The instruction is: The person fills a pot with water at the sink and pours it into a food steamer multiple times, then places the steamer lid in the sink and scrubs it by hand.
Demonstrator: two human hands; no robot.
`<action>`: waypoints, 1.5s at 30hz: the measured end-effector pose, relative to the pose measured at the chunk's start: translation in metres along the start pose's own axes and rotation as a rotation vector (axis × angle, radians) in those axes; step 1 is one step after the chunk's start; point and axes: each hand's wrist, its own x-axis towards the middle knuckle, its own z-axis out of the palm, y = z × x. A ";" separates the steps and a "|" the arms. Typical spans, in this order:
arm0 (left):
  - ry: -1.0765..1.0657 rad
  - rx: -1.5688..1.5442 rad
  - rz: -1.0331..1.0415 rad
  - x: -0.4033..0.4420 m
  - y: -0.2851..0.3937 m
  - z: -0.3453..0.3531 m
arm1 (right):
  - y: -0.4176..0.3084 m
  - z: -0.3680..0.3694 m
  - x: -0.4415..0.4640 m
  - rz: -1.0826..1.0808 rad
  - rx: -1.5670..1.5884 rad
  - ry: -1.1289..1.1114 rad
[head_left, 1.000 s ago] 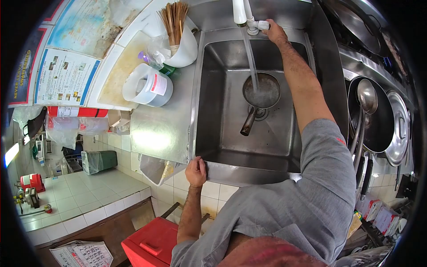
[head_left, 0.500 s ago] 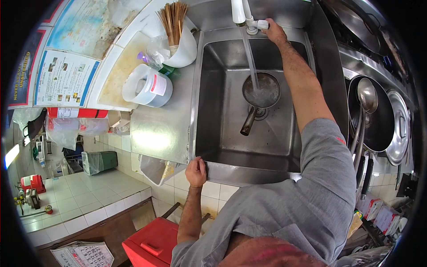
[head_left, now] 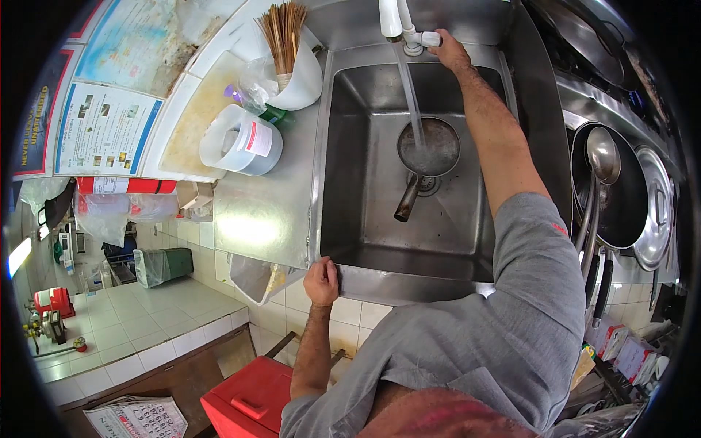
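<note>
Since the earlier frames, only the water surface in the pan shows change, apart from a slight shift of view; the pan and both hands remain in position. The pan stands on the floor of the stainless steel sink, in its rear half, partly overlapping the drain. Its handle points toward the front left of the basin. A stream of water falls from the white tap into the pan, where the surface is agitated. The right hand is closed by its fingers on the tap knob, with the forearm extended over the right side of the basin. The left hand rests on the front left corner of the sink edge; whether it grips the edge cannot be told. Left of the basin, a labelled translucent bucket stands on the counter, near a white container that holds a bundle of thin sticks. Right of the sink, a ladle lies across a dark wok, beside a metal lid.
</note>
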 end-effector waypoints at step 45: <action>-0.025 0.000 -0.043 0.000 0.002 -0.001 | 0.011 0.006 0.005 -0.017 0.146 0.004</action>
